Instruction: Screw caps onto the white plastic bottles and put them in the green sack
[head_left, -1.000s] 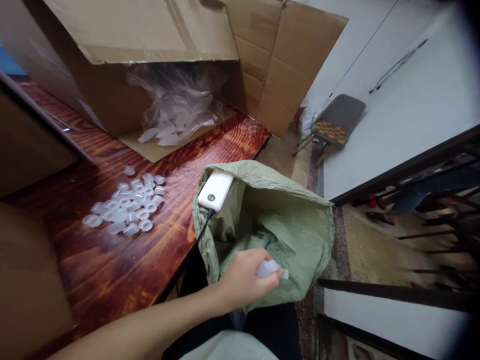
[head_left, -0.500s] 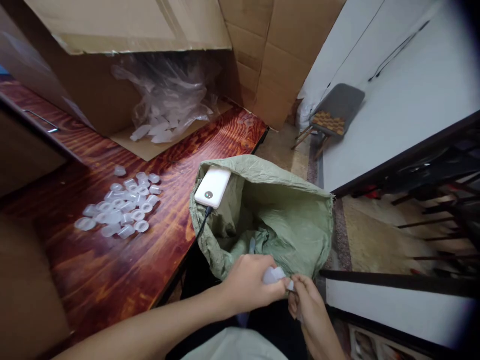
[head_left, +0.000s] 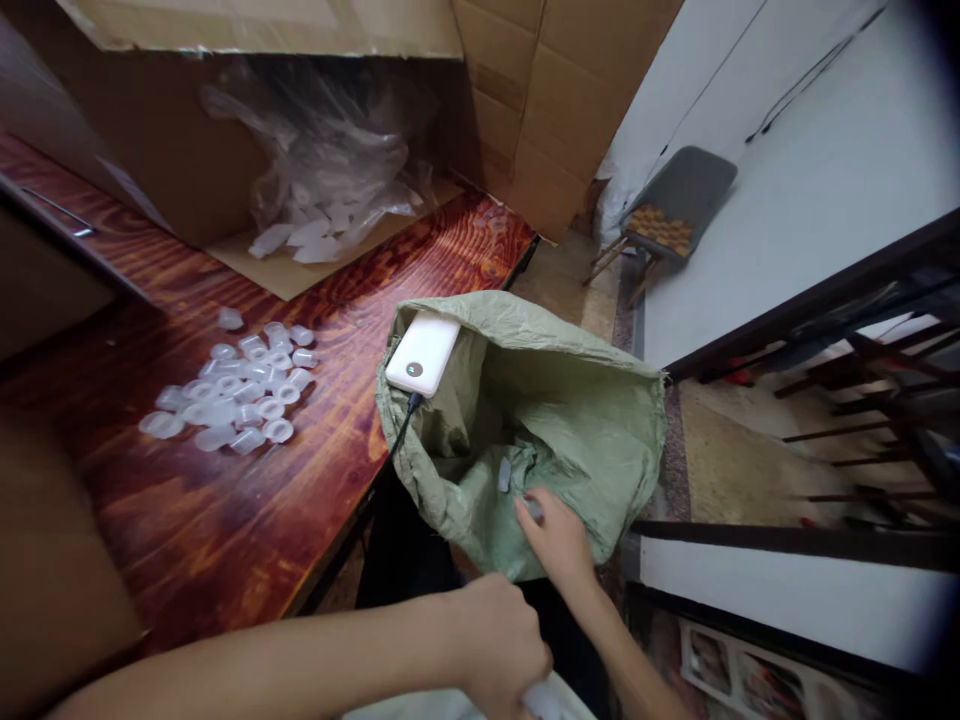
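My left hand (head_left: 501, 645) is low in front of my body, its fingers closed on a translucent plastic piece (head_left: 541, 700) that shows at the bottom edge. Over the near side of an open green woven sack (head_left: 600, 450), my right hand (head_left: 553, 535) pinches a small translucent piece (head_left: 535, 510). Another small pale piece (head_left: 505, 474) lies inside the sack. A white power bank (head_left: 424, 352) with a black cable rests at the sack's left rim. Several translucent plastic caps (head_left: 240, 390) are heaped on the reddish wooden table (head_left: 300, 520).
An open cardboard box (head_left: 517, 110) behind the table holds a clear plastic bag (head_left: 330, 170) of white pieces. Cardboard also stands at the left. A grey chair (head_left: 694, 190) is by the white wall, and dark-framed furniture stands at the right.
My hands have come apart: the right moved forward and left over the sack with a small piece, the left moved down toward my body. The view has shifted slightly.
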